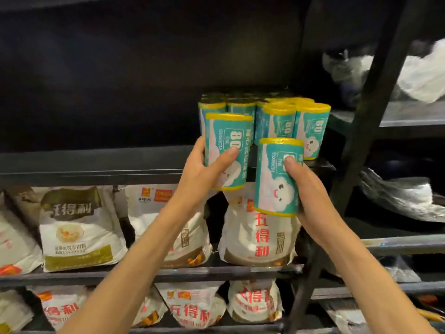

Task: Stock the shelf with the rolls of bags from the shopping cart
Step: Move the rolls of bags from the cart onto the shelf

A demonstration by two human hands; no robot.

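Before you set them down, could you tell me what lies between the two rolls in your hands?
Nothing solid: in the head view, a narrow gap separates the left roll from the right roll; through it show shelved rolls and the shelf edge.

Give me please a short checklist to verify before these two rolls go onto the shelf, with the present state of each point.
1. Left hand grips its roll of bags firmly: ok.
2. Right hand grips the other roll firmly: ok.
3. Both rolls upright like the stocked rolls: ok.
4. Free space on the shelf left of the stocked group: ok, dark but bare.
5. Both rolls above the shelf edge: not ok, the right one is lower.
6. Depth behind the stocked rolls: cannot tell.
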